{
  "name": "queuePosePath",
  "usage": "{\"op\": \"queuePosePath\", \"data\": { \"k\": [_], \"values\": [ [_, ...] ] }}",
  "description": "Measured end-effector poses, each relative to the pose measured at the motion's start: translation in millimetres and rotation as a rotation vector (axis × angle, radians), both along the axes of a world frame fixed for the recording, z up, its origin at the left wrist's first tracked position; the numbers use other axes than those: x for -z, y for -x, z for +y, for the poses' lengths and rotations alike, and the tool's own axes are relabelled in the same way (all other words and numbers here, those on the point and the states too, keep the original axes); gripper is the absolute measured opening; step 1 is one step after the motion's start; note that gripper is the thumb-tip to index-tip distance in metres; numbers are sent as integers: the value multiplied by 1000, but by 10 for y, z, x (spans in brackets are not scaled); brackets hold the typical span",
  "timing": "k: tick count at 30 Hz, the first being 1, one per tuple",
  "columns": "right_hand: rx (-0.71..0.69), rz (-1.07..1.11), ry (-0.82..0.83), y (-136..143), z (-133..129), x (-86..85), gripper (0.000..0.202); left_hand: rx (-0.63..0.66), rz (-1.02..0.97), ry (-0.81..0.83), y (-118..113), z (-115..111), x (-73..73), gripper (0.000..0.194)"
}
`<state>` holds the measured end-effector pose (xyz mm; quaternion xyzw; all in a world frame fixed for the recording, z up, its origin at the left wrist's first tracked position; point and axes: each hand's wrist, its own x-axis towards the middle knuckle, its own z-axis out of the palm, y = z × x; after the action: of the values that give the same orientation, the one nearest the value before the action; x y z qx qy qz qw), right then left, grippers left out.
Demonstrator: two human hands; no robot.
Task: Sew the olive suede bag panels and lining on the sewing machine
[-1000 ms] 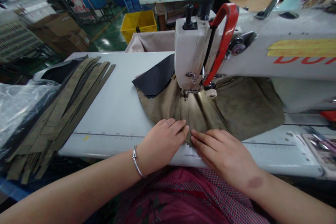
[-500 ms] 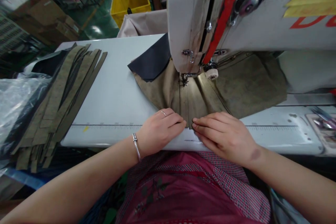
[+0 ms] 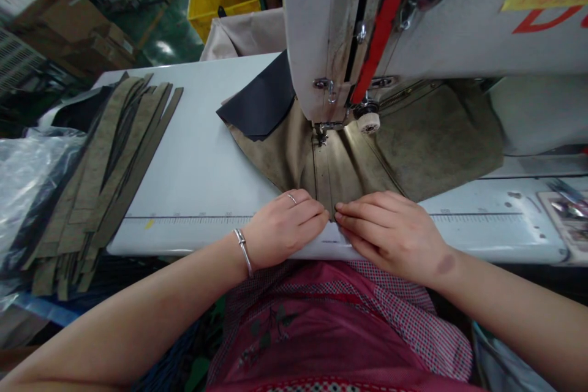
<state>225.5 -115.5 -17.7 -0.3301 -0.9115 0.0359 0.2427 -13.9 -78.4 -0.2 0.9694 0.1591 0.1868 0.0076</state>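
An olive-brown fabric piece (image 3: 441, 141) lies on the sewing machine bed, gathered into folds under the presser foot (image 3: 320, 136). A narrow strip (image 3: 323, 180) with stitched lines runs from the foot toward me. My left hand (image 3: 289, 226), with a ring and bracelet, pinches the near edge of the fabric left of the strip's end. From the right, my right hand (image 3: 390, 233) grips the same edge, its fingertips almost meeting the left ones. Both thumbs are mostly hidden. A dark navy panel (image 3: 261, 104) is part of the work at the left of the needle.
The white sewing machine head (image 3: 316, 30) rises just beyond my hands. Olive strips (image 3: 105, 171) lie piled at the table's left end beside clear plastic (image 3: 37, 177). A ruler scale (image 3: 184, 220) runs along the front edge. A yellow crate (image 3: 225, 0) stands behind.
The view has shifted slightly. The fabric's near end sits marginally closer to the presser foot, and my left hand has edged right along with it. Both hands keep their hold.
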Motion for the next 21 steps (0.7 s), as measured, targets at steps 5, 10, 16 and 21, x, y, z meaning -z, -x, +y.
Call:
{"op": "queuePosePath", "data": {
  "k": [5, 10, 16, 21],
  "values": [
    [-1, 9, -15, 7, -10, -12, 24, -13, 15, 22, 8, 4, 16, 22],
    [-13, -49, 31, -5, -30, -22, 34, -56, 49, 69, 19, -32, 21, 24],
    [1, -56, 47, 12, -25, -56, 33, -136, 42, 97, 28, -82, 8, 23],
    [22, -96, 78, 18, 54, -58, 33, -164, 42, 79, 28, 1, 18, 21]
  ]
}}
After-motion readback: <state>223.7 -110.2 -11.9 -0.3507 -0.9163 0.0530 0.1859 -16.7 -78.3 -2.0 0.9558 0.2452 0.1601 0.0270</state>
